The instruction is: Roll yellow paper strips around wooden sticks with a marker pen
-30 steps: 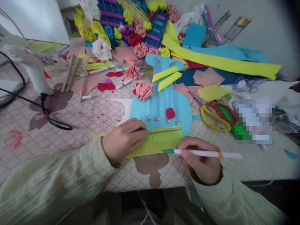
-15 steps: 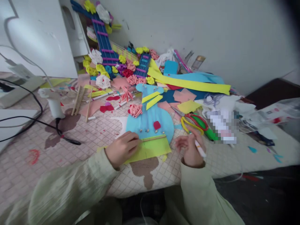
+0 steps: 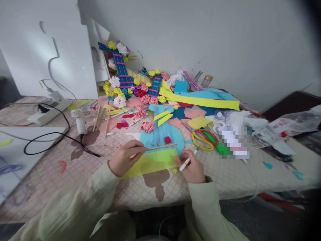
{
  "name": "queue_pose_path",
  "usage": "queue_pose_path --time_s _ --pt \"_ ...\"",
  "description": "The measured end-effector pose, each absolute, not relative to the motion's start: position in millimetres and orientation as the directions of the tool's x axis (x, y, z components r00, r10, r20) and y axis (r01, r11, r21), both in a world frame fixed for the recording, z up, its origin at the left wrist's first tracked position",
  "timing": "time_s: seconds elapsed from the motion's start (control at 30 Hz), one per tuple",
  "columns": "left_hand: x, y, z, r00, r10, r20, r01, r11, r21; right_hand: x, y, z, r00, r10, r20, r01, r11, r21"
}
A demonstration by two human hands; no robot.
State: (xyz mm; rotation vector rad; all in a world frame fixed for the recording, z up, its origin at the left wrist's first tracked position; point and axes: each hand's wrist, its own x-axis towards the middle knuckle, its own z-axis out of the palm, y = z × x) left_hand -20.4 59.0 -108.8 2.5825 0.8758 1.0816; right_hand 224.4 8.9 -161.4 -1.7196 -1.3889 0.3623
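My left hand (image 3: 127,158) pinches one end of a thin wooden stick (image 3: 163,146), which points right above the far edge of a yellow-green paper strip (image 3: 152,162). In my right hand (image 3: 194,169) is a white marker (image 3: 185,164) with a teal end; its fingertips touch the strip's right end. Behind the strip lies a light blue guitar-shaped cutout (image 3: 147,138), partly covered by it. On the cutout are strings, two yellow paper pieces (image 3: 163,117) and a red paper piece (image 3: 168,140).
Scissors (image 3: 204,143) with red and yellow handles lie right of the cutout. A glue gun (image 3: 80,123) stands left, its black cable looping on the table. Farther back are paper flowers (image 3: 119,101), a dark blue paper guitar neck (image 3: 122,72) and long yellow strips (image 3: 200,100).
My left hand has lifted the stick's left end off the strip. My right hand has moved left to the strip's right end, with the marker still in it. The view has shifted.
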Motion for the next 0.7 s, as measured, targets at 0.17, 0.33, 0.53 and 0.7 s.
queue_pose_path --time_s 0.17,0.33,0.53,0.7 --pt "-43.7 29.8 -103.6 0.523 0.671 0.525 0.506 -0.74 0.442 228.7 7.0 -164.5 0.345 0.902 0.259 0.593 0.004 -0.805" --pt "-54.5 6.3 -121.7 0.491 0.714 0.5 0.526 -0.7 0.483 244.4 5.5 -169.8 0.341 0.91 0.237 0.507 0.035 -0.861" --pt "-52.1 6.9 -136.1 0.509 0.698 0.503 0.548 -0.714 0.435 263.4 5.5 -171.5 0.348 0.916 0.198 0.453 0.021 -0.891" --pt "-44.0 20.7 -140.9 0.534 0.692 0.486 0.551 -0.721 0.421 272.3 8.7 -169.1 0.389 0.902 0.186 0.438 -0.003 -0.899"
